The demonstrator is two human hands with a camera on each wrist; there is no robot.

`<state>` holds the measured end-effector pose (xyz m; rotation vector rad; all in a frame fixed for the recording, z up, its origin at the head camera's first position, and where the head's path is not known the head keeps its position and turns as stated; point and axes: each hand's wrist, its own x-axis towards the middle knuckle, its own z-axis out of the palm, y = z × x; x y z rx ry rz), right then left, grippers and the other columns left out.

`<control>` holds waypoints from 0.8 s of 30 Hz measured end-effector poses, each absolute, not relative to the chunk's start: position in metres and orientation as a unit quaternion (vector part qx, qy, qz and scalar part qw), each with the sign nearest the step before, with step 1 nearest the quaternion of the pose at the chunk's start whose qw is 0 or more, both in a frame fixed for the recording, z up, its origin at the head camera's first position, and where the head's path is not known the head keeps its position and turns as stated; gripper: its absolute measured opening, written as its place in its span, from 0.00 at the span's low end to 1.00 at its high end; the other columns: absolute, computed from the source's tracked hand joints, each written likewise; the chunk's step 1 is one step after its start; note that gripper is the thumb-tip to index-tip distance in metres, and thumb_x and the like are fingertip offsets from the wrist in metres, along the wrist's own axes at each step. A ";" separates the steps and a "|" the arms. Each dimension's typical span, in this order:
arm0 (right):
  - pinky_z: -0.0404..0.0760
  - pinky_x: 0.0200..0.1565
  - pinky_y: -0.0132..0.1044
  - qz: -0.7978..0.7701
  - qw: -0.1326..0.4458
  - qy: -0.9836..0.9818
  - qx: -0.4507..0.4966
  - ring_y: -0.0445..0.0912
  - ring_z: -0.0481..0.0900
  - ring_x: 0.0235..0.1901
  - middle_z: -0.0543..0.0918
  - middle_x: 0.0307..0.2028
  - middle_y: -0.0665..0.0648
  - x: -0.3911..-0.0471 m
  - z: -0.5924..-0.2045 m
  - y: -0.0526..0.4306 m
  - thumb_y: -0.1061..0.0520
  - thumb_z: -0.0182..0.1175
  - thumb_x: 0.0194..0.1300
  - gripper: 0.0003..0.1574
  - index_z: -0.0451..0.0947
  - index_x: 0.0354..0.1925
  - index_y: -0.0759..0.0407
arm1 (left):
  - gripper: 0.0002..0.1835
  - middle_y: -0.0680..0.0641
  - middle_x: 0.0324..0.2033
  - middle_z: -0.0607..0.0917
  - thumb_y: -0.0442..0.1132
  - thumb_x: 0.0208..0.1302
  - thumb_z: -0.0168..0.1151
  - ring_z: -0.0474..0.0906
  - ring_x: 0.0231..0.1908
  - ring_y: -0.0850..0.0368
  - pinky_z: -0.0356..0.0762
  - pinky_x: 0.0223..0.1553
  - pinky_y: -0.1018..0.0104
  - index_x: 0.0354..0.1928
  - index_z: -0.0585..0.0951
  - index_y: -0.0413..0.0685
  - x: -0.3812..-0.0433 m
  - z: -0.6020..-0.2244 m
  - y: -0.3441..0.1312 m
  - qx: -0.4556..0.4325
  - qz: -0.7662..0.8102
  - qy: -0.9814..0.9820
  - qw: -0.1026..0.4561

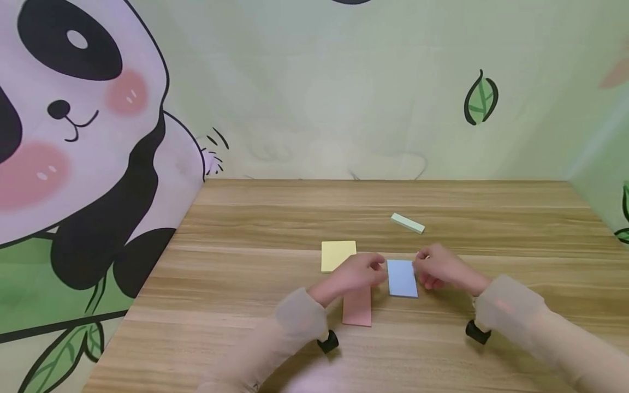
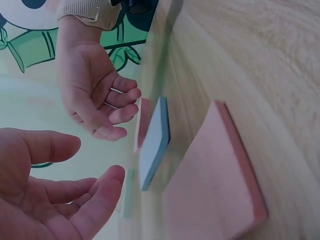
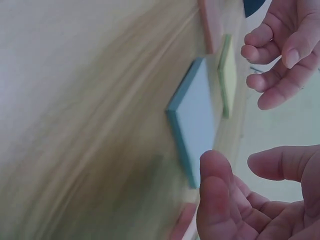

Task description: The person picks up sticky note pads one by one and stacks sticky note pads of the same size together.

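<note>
A flat blue rectangular pad (image 1: 403, 279), like a stack of sticky notes, lies on the wooden table between the two hands. My left hand (image 1: 361, 270) hovers at its left side, above a long pink pad (image 1: 357, 308) that it partly covers. Thumb and fingers are apart with nothing between them in the left wrist view. My right hand (image 1: 444, 270) is at the blue pad's right edge, fingertips close beside it; its thumb and fingers stand apart too. Another pink piece (image 3: 184, 221) lies near the right hand, mostly hidden by it in the head view.
A yellow square pad (image 1: 337, 255) lies behind the left hand, its corner covered by that hand. Farther back is a narrow pale green strip (image 1: 408, 222). The table (image 1: 275, 213) meets a wall (image 1: 314, 109) painted with a panda and leaves.
</note>
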<state>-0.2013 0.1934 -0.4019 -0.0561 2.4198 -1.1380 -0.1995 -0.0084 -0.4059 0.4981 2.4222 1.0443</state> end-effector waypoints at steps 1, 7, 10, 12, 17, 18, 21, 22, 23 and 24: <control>0.73 0.18 0.32 -0.413 0.230 0.881 -0.023 0.41 0.73 0.14 0.74 0.16 0.53 -0.201 -0.400 0.192 0.58 0.48 0.59 0.13 0.72 0.32 0.69 | 0.22 0.48 0.41 0.79 0.43 0.59 0.53 0.73 0.36 0.62 0.71 0.38 0.70 0.55 0.71 0.43 -0.199 -0.404 -0.010 0.186 0.369 0.883 0.221; 0.76 0.21 0.33 -0.432 0.257 0.864 -0.036 0.41 0.75 0.15 0.76 0.17 0.54 -0.193 -0.391 0.180 0.58 0.50 0.60 0.13 0.72 0.33 0.70 | 0.22 0.49 0.40 0.79 0.43 0.59 0.53 0.74 0.36 0.61 0.71 0.35 0.71 0.54 0.71 0.42 -0.192 -0.397 -0.019 0.201 0.328 0.899 0.208; 0.76 0.21 0.33 -0.432 0.260 0.862 -0.051 0.40 0.75 0.15 0.76 0.17 0.54 -0.189 -0.389 0.174 0.57 0.50 0.59 0.13 0.72 0.32 0.69 | 0.21 0.49 0.39 0.80 0.44 0.59 0.54 0.74 0.35 0.61 0.71 0.34 0.71 0.53 0.72 0.42 -0.189 -0.394 -0.024 0.203 0.306 0.909 0.198; 0.76 0.20 0.33 -0.423 0.257 0.867 -0.063 0.41 0.75 0.14 0.77 0.17 0.55 -0.185 -0.387 0.169 0.57 0.51 0.59 0.13 0.73 0.32 0.68 | 0.20 0.49 0.37 0.80 0.44 0.58 0.54 0.75 0.35 0.61 0.71 0.34 0.71 0.52 0.73 0.43 -0.187 -0.392 -0.028 0.205 0.290 0.916 0.189; 0.75 0.19 0.34 -0.380 0.252 0.886 -0.081 0.41 0.74 0.14 0.77 0.17 0.55 -0.178 -0.387 0.153 0.55 0.52 0.58 0.13 0.73 0.30 0.65 | 0.18 0.48 0.36 0.82 0.42 0.58 0.55 0.76 0.36 0.59 0.72 0.35 0.71 0.49 0.75 0.41 -0.183 -0.390 -0.040 0.218 0.254 0.927 0.171; 0.74 0.19 0.34 -0.375 0.251 0.888 -0.088 0.41 0.73 0.14 0.76 0.17 0.55 -0.177 -0.388 0.151 0.55 0.52 0.58 0.12 0.73 0.29 0.65 | 0.17 0.48 0.36 0.82 0.42 0.58 0.55 0.76 0.36 0.58 0.72 0.36 0.70 0.48 0.75 0.41 -0.182 -0.390 -0.042 0.219 0.250 0.928 0.169; 0.73 0.18 0.33 -0.362 0.246 0.893 -0.109 0.41 0.70 0.12 0.74 0.14 0.53 -0.174 -0.389 0.142 0.55 0.53 0.57 0.12 0.72 0.26 0.65 | 0.16 0.47 0.35 0.82 0.41 0.58 0.54 0.76 0.36 0.57 0.72 0.35 0.69 0.47 0.75 0.41 -0.179 -0.390 -0.049 0.220 0.239 0.932 0.163; 0.72 0.17 0.32 -0.354 0.242 0.896 -0.116 0.41 0.70 0.12 0.73 0.13 0.53 -0.173 -0.389 0.139 0.55 0.53 0.57 0.12 0.72 0.25 0.64 | 0.16 0.47 0.34 0.82 0.41 0.58 0.54 0.76 0.35 0.57 0.72 0.35 0.69 0.47 0.75 0.41 -0.178 -0.390 -0.051 0.219 0.235 0.933 0.163; 0.70 0.16 0.32 -0.343 0.234 0.901 -0.125 0.41 0.69 0.11 0.72 0.12 0.52 -0.173 -0.390 0.137 0.55 0.53 0.57 0.12 0.72 0.24 0.63 | 0.16 0.47 0.34 0.82 0.41 0.58 0.54 0.76 0.35 0.57 0.71 0.35 0.69 0.47 0.75 0.41 -0.176 -0.389 -0.053 0.216 0.233 0.934 0.164; 0.69 0.15 0.31 -0.331 0.227 0.906 -0.132 0.41 0.69 0.10 0.72 0.11 0.52 -0.172 -0.390 0.134 0.54 0.54 0.57 0.13 0.72 0.22 0.62 | 0.16 0.47 0.33 0.81 0.41 0.58 0.54 0.76 0.34 0.57 0.71 0.34 0.69 0.47 0.75 0.40 -0.175 -0.389 -0.055 0.214 0.230 0.935 0.165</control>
